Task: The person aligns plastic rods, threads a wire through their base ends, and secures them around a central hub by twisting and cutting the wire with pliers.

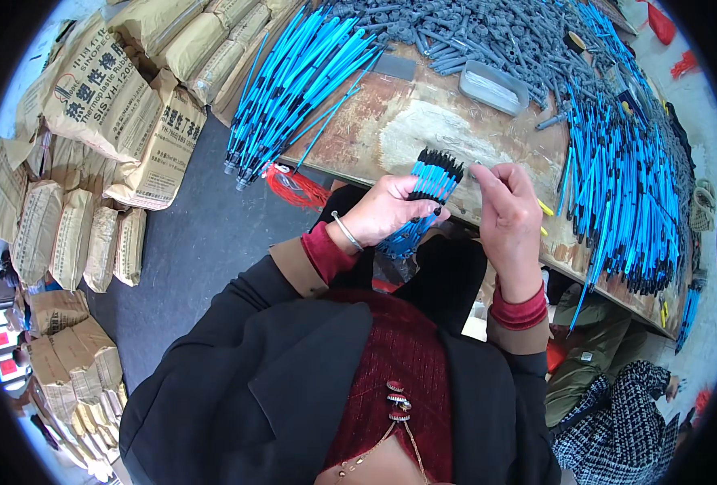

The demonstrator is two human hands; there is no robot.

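Head view: left hand (377, 213) wraps one blue-tube bundle (437, 178); right hand (510, 214) curled, grip unclear; one tray (492, 102) on tabletop (357, 133).

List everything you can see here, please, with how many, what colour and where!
Rod bundle: one, blue with black ends, above the lap
Left rod pile: many, blue and black, table's left
Right rod pile: many, blue and black, table's right
Plastic parts: countless, grey, table's back
Tray: one, pale, before the parts
Flat piece: one, grey, beside the left pile
Table: one, worn brown, ahead
Red strands: one bunch, table's near edge
Sacks: many, brown, left
Other person's patterned clothing: black-and-white, lower right
Bracelet: one, pale, left wrist
Left fingers: one set, gripping the bundle
Right fingers: one set, beside it
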